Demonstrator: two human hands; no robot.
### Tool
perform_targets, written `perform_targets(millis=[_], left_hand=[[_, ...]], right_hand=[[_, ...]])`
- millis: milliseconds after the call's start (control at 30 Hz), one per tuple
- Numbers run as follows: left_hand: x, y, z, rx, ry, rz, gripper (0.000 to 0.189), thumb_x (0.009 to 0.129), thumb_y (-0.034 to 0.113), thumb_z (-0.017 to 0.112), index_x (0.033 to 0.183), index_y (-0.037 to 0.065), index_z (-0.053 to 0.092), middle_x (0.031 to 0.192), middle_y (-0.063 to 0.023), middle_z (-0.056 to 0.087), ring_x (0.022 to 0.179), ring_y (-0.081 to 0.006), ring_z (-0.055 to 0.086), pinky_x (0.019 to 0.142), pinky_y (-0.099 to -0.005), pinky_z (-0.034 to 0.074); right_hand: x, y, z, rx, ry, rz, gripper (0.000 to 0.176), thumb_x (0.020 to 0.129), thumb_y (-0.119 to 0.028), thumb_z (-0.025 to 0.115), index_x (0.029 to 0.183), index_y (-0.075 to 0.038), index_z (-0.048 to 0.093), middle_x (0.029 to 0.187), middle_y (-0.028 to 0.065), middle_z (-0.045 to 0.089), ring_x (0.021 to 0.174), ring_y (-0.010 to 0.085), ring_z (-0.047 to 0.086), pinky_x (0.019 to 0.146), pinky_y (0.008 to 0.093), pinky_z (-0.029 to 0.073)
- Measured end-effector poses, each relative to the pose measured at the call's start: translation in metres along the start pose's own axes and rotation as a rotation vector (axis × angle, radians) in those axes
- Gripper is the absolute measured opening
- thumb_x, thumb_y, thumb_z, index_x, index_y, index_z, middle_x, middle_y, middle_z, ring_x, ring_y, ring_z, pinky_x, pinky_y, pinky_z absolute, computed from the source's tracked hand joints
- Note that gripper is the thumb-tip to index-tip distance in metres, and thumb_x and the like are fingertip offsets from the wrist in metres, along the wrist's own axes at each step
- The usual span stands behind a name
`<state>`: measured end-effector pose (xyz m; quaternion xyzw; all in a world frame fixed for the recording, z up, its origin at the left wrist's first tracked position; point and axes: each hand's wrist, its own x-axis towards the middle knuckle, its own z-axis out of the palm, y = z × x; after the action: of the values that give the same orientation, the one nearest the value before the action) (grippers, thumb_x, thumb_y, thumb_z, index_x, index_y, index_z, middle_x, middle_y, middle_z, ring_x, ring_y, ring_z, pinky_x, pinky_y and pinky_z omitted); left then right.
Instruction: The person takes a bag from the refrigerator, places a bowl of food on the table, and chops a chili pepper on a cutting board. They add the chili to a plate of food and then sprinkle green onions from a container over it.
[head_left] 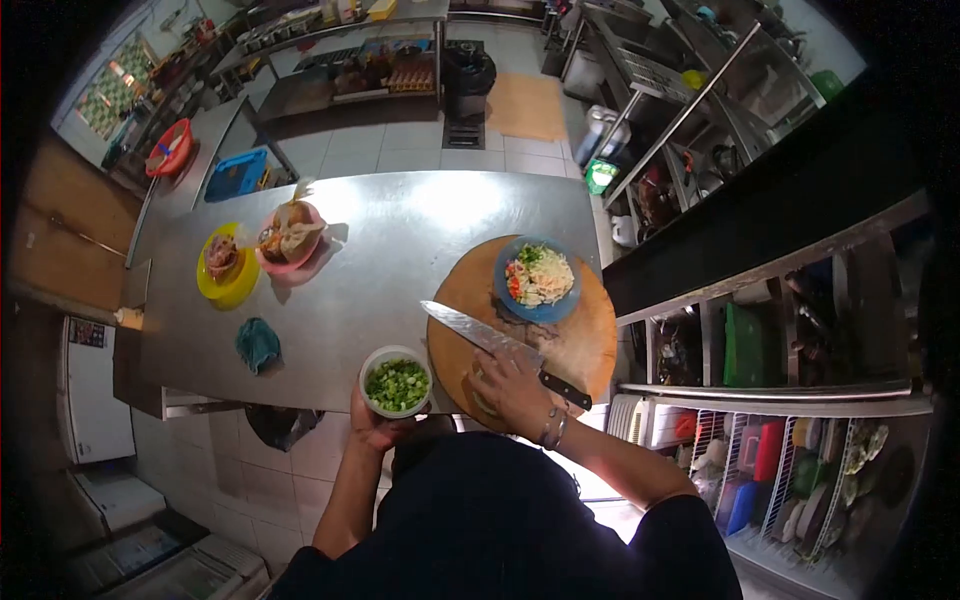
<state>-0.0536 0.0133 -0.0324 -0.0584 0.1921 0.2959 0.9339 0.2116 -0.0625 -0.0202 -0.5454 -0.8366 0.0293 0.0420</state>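
My left hand (378, 428) holds a white bowl (428, 378) of chopped green onions (397, 385) at the table's near edge. On the round wooden cutting board (580, 355), my right hand (508, 385) is bent down with its fingers curled at the surface, beside a little pale green stuff. What the fingers grip is hidden. Right behind that hand lies a large kitchen knife (465, 325), its black handle (566, 390) out to the right and free of my grasp. A blue plate (505, 297) with shredded pale food, red pieces and chopped greens sits at the board's back.
At the left of the steel table (370, 260) stand a yellow bowl (232, 290) with meat and a pink bowl (290, 265) holding a plastic bag. A teal cloth (258, 345) lies nearer me. Shelves with dishes (790, 450) line the right side.
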Motion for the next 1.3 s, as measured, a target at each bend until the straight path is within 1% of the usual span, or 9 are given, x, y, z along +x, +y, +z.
perform_targets(millis=[200,400,433,533,767,867,967,1167,1300], left_hand=[[0.006,0.004,-0.004,0.000,0.019,-0.013,0.063,0.097,0.061,0.037,0.130,0.010,0.056,0.111,-0.0175,0.067,0.080,-0.0432,0.068,0.035,-0.0301,0.047],[0.024,-0.020,0.020,0.030,0.048,-0.019,0.061,0.101,0.056,0.037,0.135,0.008,0.053,0.118,-0.0192,0.066,0.083,-0.0378,0.071,0.041,-0.0381,0.055],[0.032,-0.027,0.017,-0.048,-0.298,-0.154,0.054,0.102,0.048,0.041,0.136,0.008,0.053,0.126,-0.0190,0.063,0.100,-0.0341,0.069,0.063,-0.0442,0.063],[0.052,-0.053,0.000,0.631,-0.002,0.150,0.052,0.100,0.042,0.050,0.140,0.008,0.049,0.137,-0.0167,0.056,0.121,-0.0304,0.060,0.099,-0.0464,0.054],[0.058,-0.091,0.065,0.402,0.140,-0.380,0.051,0.101,0.038,0.053,0.140,0.007,0.046,0.134,-0.0125,0.055,0.121,-0.0271,0.059,0.102,-0.0443,0.051],[0.056,-0.122,0.097,1.842,-0.707,0.428,0.056,0.103,0.044,0.049,0.144,0.007,0.043,0.139,-0.0141,0.051,0.129,-0.0309,0.051,0.109,-0.0467,0.042],[0.083,-0.170,0.118,1.401,-0.106,0.689,0.067,0.101,0.054,0.047,0.141,0.001,0.043,0.136,-0.0177,0.051,0.129,-0.0342,0.050,0.106,-0.0423,0.043],[0.131,-0.156,0.048,1.880,-0.705,1.386,0.095,0.088,0.061,0.066,0.147,-0.002,0.026,0.147,-0.0244,0.036,0.128,-0.0422,0.046,0.103,-0.0530,0.043],[0.116,-0.193,0.059,1.851,-0.594,1.149,0.103,0.086,0.075,0.054,0.151,0.001,0.023,0.153,-0.0248,0.029,0.132,-0.0436,0.044,0.106,-0.0562,0.040]], right_hand=[[-0.006,-0.002,0.014,0.149,-0.166,-0.040,0.060,0.085,-0.031,0.069,0.141,-0.017,0.051,0.142,0.0186,0.048,0.128,0.0398,0.047,0.111,0.0546,0.035],[0.010,-0.004,-0.108,0.587,0.381,0.077,0.079,0.073,-0.034,0.084,0.143,-0.016,0.052,0.137,0.0217,0.050,0.126,0.0410,0.048,0.108,0.0522,0.038],[0.007,-0.003,-0.105,0.662,0.435,-0.004,0.078,0.074,-0.036,0.083,0.143,-0.016,0.052,0.138,0.0223,0.049,0.126,0.0412,0.047,0.107,0.0520,0.038],[-0.003,-0.008,-0.098,0.692,0.555,-0.059,0.076,0.077,-0.043,0.079,0.143,-0.016,0.052,0.139,0.0237,0.048,0.127,0.0416,0.047,0.106,0.0524,0.040],[-0.059,0.019,-0.104,0.523,0.501,-0.231,0.079,0.080,-0.048,0.077,0.145,-0.015,0.049,0.141,0.0248,0.047,0.130,0.0440,0.045,0.108,0.0518,0.040],[-0.086,0.013,-0.109,0.642,0.529,0.098,0.080,0.082,-0.050,0.074,0.148,-0.016,0.045,0.145,0.0243,0.044,0.133,0.0430,0.044,0.112,0.0494,0.038],[-0.076,-0.002,-0.053,1.103,0.798,0.562,0.075,0.091,-0.050,0.067,0.152,-0.016,0.039,0.151,0.0220,0.038,0.140,0.0379,0.039,0.115,0.0463,0.035],[-0.141,0.000,-0.115,1.602,0.940,0.658,0.076,0.097,-0.047,0.061,0.156,-0.012,0.026,0.154,0.0169,0.033,0.145,0.0295,0.033,0.117,0.0418,0.032],[-0.182,0.001,-0.122,1.299,0.945,0.604,0.087,0.090,-0.041,0.074,0.155,-0.010,0.026,0.152,0.0172,0.037,0.141,0.0298,0.040,0.114,0.0416,0.037]])
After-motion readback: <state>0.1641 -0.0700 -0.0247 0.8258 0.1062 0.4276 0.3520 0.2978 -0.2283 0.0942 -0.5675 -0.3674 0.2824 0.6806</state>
